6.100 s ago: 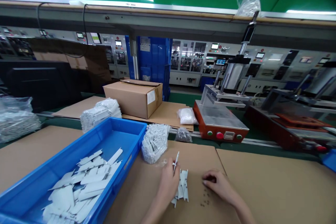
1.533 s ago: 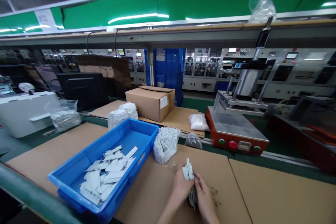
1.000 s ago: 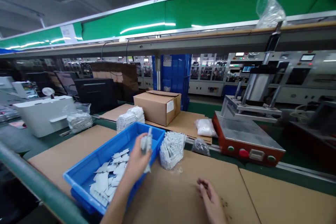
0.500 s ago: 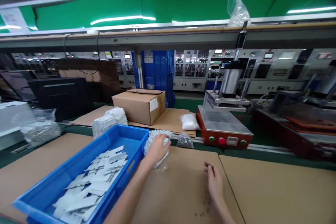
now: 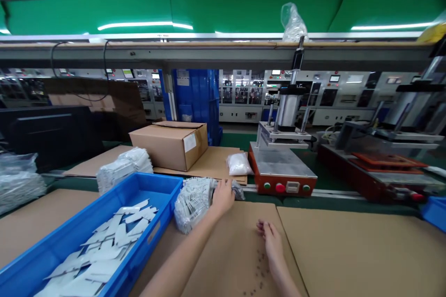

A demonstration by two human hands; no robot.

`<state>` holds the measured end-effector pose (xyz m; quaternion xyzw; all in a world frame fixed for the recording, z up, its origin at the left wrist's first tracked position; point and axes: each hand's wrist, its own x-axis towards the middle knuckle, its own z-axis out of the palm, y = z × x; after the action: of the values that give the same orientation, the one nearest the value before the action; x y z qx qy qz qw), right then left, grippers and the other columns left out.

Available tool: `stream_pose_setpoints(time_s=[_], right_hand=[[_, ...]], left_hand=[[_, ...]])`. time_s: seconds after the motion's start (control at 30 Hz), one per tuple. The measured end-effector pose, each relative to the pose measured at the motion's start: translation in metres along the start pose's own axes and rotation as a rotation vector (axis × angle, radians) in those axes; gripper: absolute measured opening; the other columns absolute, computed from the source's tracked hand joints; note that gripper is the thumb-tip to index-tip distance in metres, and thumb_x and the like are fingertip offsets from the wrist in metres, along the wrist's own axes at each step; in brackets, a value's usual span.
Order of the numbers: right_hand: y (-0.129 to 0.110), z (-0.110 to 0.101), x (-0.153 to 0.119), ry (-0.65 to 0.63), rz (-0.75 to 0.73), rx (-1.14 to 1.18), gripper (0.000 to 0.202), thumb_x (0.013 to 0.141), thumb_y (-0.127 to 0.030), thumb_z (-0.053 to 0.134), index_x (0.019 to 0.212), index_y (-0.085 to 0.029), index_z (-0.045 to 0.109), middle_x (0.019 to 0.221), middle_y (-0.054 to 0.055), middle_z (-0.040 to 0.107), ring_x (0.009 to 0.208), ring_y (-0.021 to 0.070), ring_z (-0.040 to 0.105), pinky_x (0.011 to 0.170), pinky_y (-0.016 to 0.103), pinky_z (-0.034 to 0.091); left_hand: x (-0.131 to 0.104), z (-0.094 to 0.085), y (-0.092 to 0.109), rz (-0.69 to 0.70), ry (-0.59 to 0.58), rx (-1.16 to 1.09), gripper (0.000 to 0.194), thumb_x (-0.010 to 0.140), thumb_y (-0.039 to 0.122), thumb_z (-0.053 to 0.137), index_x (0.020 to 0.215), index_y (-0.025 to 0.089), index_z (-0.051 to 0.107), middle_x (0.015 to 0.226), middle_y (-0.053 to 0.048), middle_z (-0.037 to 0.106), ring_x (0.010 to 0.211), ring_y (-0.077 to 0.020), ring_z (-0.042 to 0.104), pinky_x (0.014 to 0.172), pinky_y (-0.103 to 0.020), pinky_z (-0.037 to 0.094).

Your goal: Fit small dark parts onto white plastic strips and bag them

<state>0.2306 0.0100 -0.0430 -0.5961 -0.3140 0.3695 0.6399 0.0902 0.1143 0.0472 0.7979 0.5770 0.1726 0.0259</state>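
My left hand (image 5: 223, 198) reaches over the right edge of a clear plastic bag of thin white parts (image 5: 193, 204), beside a small bag of dark pieces (image 5: 238, 190). Its fingers point away from me, slightly apart, and I see nothing held; the fingertips are partly hidden. Over the cardboard sheet (image 5: 223, 260), my right hand (image 5: 273, 240) is closed with thumb and fingertips together. Whatever it may hold is too small to make out. Tiny dark pieces (image 5: 259, 269) lie scattered on the cardboard just left of the right wrist.
At left, a blue tray (image 5: 153, 231) holds several flat white parts (image 5: 104, 246). Farther back are a stack of white parts (image 5: 123, 167), a cardboard box (image 5: 170, 144) and a bag of white material (image 5: 239, 164). A press with a red base (image 5: 284, 167) stands back right.
My left hand has moved right, off the middle of the bag of white parts toward the small dark bag. My right hand stays pinched over the cardboard. The view has turned right.
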Motion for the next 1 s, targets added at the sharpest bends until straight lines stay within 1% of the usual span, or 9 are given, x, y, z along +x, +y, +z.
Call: stream_pose_setpoints(time_s=[0.1, 0.23, 0.3, 0.37, 0.43, 0.53, 0.63, 0.8, 1.0], right_hand=[[0.003, 0.001, 0.001, -0.015, 0.001, 0.020, 0.038, 0.063, -0.050, 0.050, 0.073, -0.015, 0.061, 0.075, 0.009, 0.069, 0.074, 0.0225, 0.062, 0.069, 0.031, 0.047], [0.004, 0.004, 0.000, -0.027, 0.002, 0.033, 0.039, 0.062, -0.051, 0.051, 0.072, -0.015, 0.061, 0.076, 0.009, 0.068, 0.076, 0.0225, 0.062, 0.072, 0.031, 0.047], [0.003, 0.005, -0.002, -0.035, 0.005, 0.030, 0.039, 0.061, -0.051, 0.051, 0.072, -0.015, 0.062, 0.076, 0.009, 0.068, 0.077, 0.0228, 0.062, 0.072, 0.031, 0.047], [0.000, 0.005, -0.004, -0.043, 0.010, 0.021, 0.037, 0.060, -0.050, 0.052, 0.071, -0.016, 0.062, 0.077, 0.009, 0.069, 0.078, 0.0234, 0.061, 0.072, 0.031, 0.046], [-0.003, 0.006, -0.007, -0.051, 0.012, 0.007, 0.036, 0.058, -0.050, 0.054, 0.069, -0.017, 0.062, 0.077, 0.008, 0.069, 0.079, 0.0242, 0.061, 0.073, 0.031, 0.046], [-0.006, 0.005, -0.011, -0.058, 0.012, -0.019, 0.036, 0.057, -0.050, 0.055, 0.068, -0.017, 0.063, 0.077, 0.008, 0.069, 0.079, 0.0249, 0.061, 0.074, 0.032, 0.046], [-0.008, 0.003, -0.012, -0.060, 0.008, -0.043, 0.038, 0.056, -0.051, 0.054, 0.069, -0.017, 0.063, 0.078, 0.008, 0.069, 0.079, 0.0250, 0.062, 0.073, 0.032, 0.046], [-0.008, 0.004, -0.013, -0.061, -0.002, -0.055, 0.039, 0.055, -0.053, 0.055, 0.067, -0.017, 0.062, 0.075, 0.008, 0.069, 0.079, 0.0258, 0.062, 0.071, 0.032, 0.047], [-0.009, 0.004, -0.013, -0.068, 0.008, -0.051, 0.037, 0.054, -0.051, 0.056, 0.069, -0.017, 0.061, 0.077, 0.009, 0.069, 0.080, 0.0261, 0.062, 0.074, 0.033, 0.046]], left_hand=[[-0.020, -0.027, -0.016, -0.011, 0.030, 0.090, 0.025, 0.079, 0.020, 0.036, 0.100, 0.017, 0.050, 0.105, -0.010, 0.048, 0.105, -0.0235, 0.037, 0.087, -0.034, 0.028], [-0.046, -0.063, -0.068, -0.145, 0.050, 0.212, 0.030, 0.075, 0.007, 0.031, 0.094, 0.011, 0.053, 0.097, -0.015, 0.051, 0.097, -0.0253, 0.042, 0.081, -0.037, 0.031], [-0.058, -0.072, -0.091, -0.199, 0.033, 0.249, 0.028, 0.071, 0.005, 0.033, 0.088, 0.009, 0.056, 0.089, -0.017, 0.053, 0.091, -0.0273, 0.045, 0.076, -0.039, 0.033], [-0.066, -0.072, -0.104, -0.190, 0.011, 0.258, 0.027, 0.069, 0.005, 0.038, 0.086, 0.010, 0.058, 0.088, -0.015, 0.054, 0.089, -0.0269, 0.047, 0.075, -0.038, 0.034], [-0.070, -0.067, -0.106, -0.132, -0.004, 0.243, 0.028, 0.067, 0.007, 0.043, 0.090, 0.014, 0.058, 0.092, -0.012, 0.054, 0.092, -0.0251, 0.046, 0.079, -0.035, 0.033], [-0.067, -0.059, -0.097, -0.042, -0.011, 0.199, 0.033, 0.066, 0.010, 0.048, 0.098, 0.018, 0.055, 0.098, -0.009, 0.052, 0.098, -0.0229, 0.043, 0.084, -0.032, 0.030], [-0.062, -0.057, -0.089, 0.021, -0.004, 0.150, 0.033, 0.069, 0.015, 0.048, 0.102, 0.021, 0.053, 0.102, -0.006, 0.050, 0.099, -0.0207, 0.042, 0.085, -0.030, 0.030], [-0.058, -0.055, -0.092, 0.060, 0.075, 0.050, 0.037, 0.072, 0.018, 0.047, 0.109, 0.025, 0.049, 0.106, -0.005, 0.048, 0.099, -0.0203, 0.042, 0.085, -0.030, 0.030], [-0.050, -0.059, -0.099, 0.075, 0.046, 0.108, 0.038, 0.068, 0.023, 0.054, 0.106, 0.024, 0.050, 0.101, -0.005, 0.049, 0.097, -0.0202, 0.044, 0.084, -0.029, 0.031]])
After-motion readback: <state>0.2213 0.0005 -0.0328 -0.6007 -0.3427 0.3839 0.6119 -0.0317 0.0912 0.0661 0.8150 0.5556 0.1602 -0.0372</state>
